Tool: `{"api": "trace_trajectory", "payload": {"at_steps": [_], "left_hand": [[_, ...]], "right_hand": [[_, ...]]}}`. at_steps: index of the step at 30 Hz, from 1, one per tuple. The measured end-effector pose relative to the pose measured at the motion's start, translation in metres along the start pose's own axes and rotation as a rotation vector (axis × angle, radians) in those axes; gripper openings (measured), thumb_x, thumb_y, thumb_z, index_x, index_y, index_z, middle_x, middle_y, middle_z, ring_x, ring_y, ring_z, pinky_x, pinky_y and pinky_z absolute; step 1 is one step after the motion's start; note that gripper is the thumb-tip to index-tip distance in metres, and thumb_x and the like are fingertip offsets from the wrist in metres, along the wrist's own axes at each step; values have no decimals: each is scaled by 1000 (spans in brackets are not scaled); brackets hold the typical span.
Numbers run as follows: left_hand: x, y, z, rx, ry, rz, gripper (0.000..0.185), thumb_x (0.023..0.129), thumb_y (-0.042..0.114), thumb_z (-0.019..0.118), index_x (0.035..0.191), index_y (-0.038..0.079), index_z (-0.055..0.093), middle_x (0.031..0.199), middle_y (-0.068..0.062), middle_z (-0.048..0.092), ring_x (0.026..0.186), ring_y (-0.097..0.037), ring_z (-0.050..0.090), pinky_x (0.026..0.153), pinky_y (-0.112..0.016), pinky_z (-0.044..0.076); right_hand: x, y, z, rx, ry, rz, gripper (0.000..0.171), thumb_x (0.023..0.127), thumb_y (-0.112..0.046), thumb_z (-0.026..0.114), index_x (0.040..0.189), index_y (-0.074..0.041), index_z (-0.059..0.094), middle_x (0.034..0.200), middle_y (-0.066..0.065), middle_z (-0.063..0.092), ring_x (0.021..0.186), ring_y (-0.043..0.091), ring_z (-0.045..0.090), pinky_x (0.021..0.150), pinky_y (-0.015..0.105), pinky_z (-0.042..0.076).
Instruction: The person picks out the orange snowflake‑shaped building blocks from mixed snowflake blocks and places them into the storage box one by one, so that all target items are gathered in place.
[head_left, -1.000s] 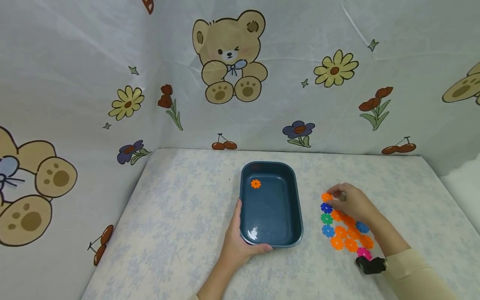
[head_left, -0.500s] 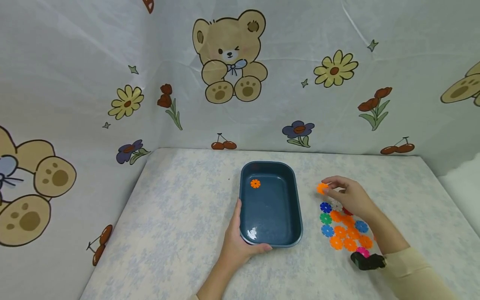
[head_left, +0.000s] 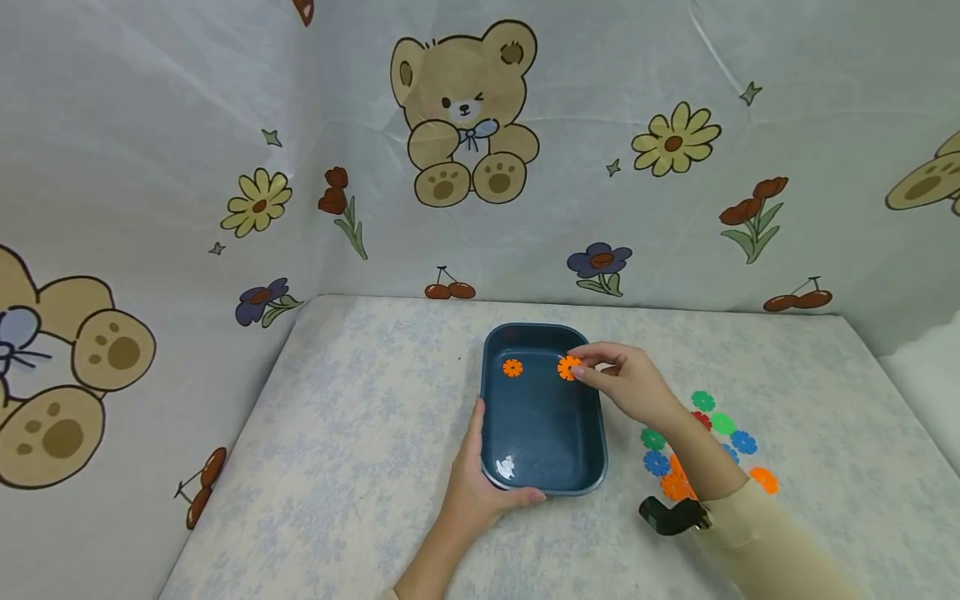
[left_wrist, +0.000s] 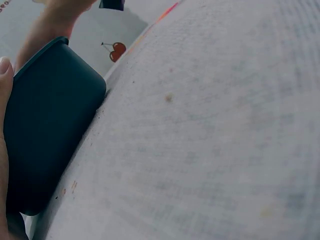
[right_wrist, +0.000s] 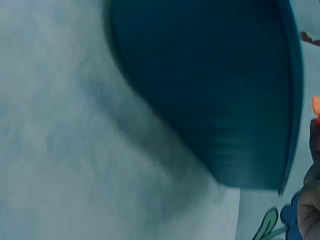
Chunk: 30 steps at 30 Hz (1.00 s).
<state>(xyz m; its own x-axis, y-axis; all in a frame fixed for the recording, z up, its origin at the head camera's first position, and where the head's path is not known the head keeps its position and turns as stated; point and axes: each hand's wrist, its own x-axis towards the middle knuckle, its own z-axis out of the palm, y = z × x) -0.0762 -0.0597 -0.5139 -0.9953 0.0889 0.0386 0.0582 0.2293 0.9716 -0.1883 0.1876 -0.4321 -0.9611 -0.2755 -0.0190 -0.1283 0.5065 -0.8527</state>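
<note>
While the left hand (head_left: 480, 487) grips the tray (head_left: 542, 467), the right hand (head_left: 630, 385) has carried its pinched orange piece (head_left: 568, 367) over it.

A pale floral-patterned table (head_left: 360, 433) carries loose flower-shaped plastic pieces near its right edge: green (head_left: 702, 401), light green (head_left: 723, 423), blue (head_left: 744, 442) and orange (head_left: 764, 479) among them, lying flat. A printed backdrop (head_left: 225, 100) closes the table's far and left edges, showing a cartoon bear (head_left: 465, 117), yellow flowers (head_left: 676, 139) and cherries (head_left: 448, 288).
</note>
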Motion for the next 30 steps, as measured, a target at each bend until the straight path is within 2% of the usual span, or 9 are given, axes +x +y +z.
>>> {"api": "trace_trajectory", "payload": {"at_steps": [3,7,11,17,24,30], "left_hand": [[0,0,0,4,-5,1,138,59,35,97,160,37,3,167,12,12,153,-20,18,119,-57,28],[-1,0,-1,10,-6,7,136,60,36,96,160,36,4,167,11,12,153,-20,20,119,-57,29],[-1,0,-2,13,-3,5,136,60,35,97,160,36,5,167,11,13,153,-19,20,119,-56,28],[-1,-1,-2,-1,-5,8,137,60,33,97,161,30,5,167,10,13,153,-18,18,119,-56,28],[0,-2,-2,-20,-15,0,136,61,30,96,160,33,4,166,12,10,153,-17,17,120,-54,26],[1,-4,-1,-21,-17,3,136,61,30,96,161,31,3,167,11,10,153,-17,17,120,-55,27]], "right_hand": [[5,-10,16,-55,-6,-61,22,94,-21,69,116,-15,72,108,4,73,79,21,63,67,22,55],[12,-19,36,-123,-13,-106,20,93,-18,71,112,-14,73,99,2,73,70,19,56,58,23,49],[20,-22,56,-166,-25,-101,20,92,-19,72,111,-13,74,95,0,73,78,16,61,63,24,52],[31,-20,79,-225,-39,-55,16,91,-19,73,106,-15,76,87,-3,73,80,11,63,72,27,53],[37,-9,93,-292,-29,-36,15,91,-15,73,106,-14,75,81,-5,69,69,7,58,65,26,50],[36,-8,98,-410,22,-54,15,89,-19,75,104,-17,76,83,-5,70,71,8,59,64,27,51]]}}
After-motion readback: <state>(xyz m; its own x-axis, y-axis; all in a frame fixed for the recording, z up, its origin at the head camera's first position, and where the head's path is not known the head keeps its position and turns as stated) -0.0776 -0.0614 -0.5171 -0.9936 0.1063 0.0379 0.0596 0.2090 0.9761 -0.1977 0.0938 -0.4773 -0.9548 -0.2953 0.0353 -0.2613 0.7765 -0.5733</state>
